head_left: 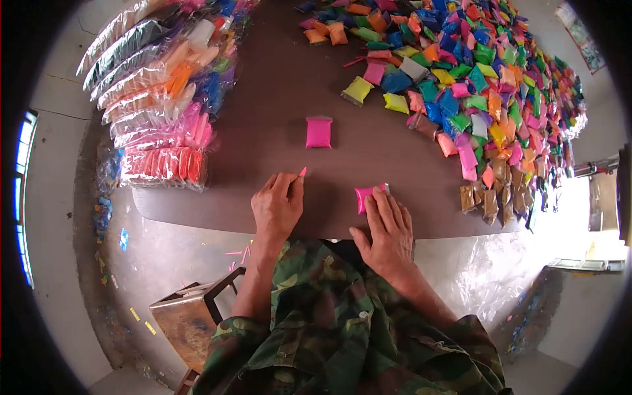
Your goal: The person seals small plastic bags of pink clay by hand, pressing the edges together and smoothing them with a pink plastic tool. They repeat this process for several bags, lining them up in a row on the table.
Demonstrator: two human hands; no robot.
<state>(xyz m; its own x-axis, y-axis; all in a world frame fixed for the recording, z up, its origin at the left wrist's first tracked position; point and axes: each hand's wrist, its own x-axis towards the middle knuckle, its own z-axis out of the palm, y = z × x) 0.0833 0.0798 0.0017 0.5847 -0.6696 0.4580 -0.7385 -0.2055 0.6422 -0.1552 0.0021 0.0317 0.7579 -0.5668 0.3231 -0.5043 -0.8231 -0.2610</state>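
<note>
My left hand [277, 203] is closed above the table near its front edge, thumb and forefinger pinched on a small pink pointed plastic piece [303, 171]. Most of that piece is hidden in the fingers. To the right, my right hand [388, 227] lays its stretched fingers on a bright pink packet [361, 199], the thumb apart from it. The fingers cover part of this packet. Another bright pink packet [319, 133] lies flat on the table farther forward, between the two hands and touched by neither.
Clear bags [164, 166] of coloured pieces are stacked along the left of the brown table [263, 99]. A large heap of small coloured packets [454, 85] covers the right side. A wooden stool [187, 322] stands on the floor at lower left, near pink scraps.
</note>
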